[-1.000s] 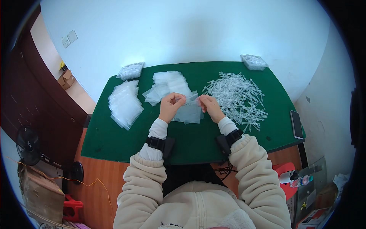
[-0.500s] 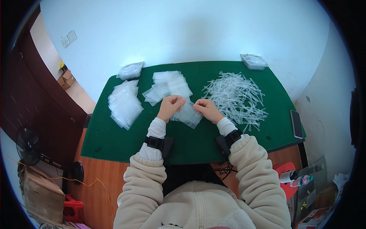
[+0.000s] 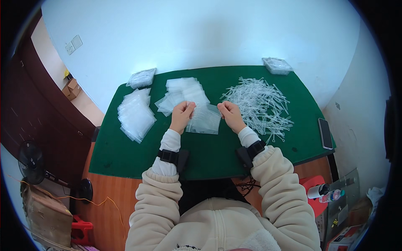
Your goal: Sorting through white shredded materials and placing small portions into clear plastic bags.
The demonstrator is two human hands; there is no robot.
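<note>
Green tabletop (image 3: 125, 159): clear stick heap (image 3: 258, 102) beside right hand (image 3: 232, 116), phone (image 3: 325, 134) farther right.

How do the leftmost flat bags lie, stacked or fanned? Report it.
Fanned out: the leftmost flat bags overlap, staggered edges showing against the green table.

The left hand (image 3: 182, 117) and right hand (image 3: 233, 116) are covering the pinched edges of a clear bag (image 3: 206, 120). Overlapping clear sticks (image 3: 256, 100) are hiding one another; the lower edge is cropping the beige jacket (image 3: 197, 226).
</note>
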